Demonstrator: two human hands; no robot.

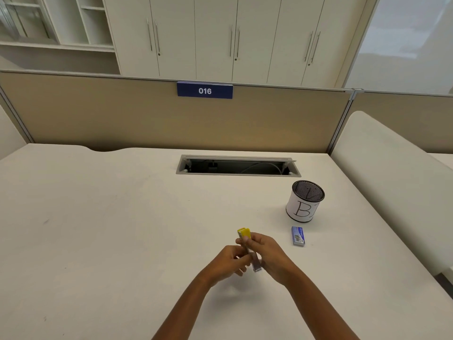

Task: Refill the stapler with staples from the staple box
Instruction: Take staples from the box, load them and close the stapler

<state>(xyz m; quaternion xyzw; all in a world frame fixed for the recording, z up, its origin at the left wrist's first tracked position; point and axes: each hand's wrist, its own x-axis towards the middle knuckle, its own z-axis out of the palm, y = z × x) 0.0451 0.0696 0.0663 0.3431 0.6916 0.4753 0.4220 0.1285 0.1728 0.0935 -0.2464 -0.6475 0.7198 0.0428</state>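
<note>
Head view.

1. Work surface: a pale desk (98, 217) fills the lower part of the view. A beige partition (147, 119) closes its far edge and carries a blue number plate (205, 91) reading "016". Behind the partition stand pale cabinets (220, 33) with long vertical handles, with open shelves (61, 20) to their left.

2. Desk fittings: a rectangular cable opening (237, 165) is set into the desk near the partition. Its flap is open and a cable shows inside.

3. Stapler (244, 234): both hands hold it above the desk, near the middle of the view, in front of the person. It stands tilted, with the yellow end up and away from the person and a grey metal end down and towards them. Whether it is opened cannot be told.

4. Left hand (228, 262): the fingers are curled and pinch the lower part of the stapler from the left side.

5. Right hand (269, 256): the fingers and thumb are curled round the stapler from the right side, and the fingertips reach its upper part just below the yellow end.

6. Staple box (298, 236): a small blue box, lying flat on the desk to the right of the hands, apart from them. No hand touches it.

7. Pen holder (305, 201): a black mesh cup wrapped in white paper marked "B". It stands upright on the desk just beyond the staple box, apart from it.
</note>
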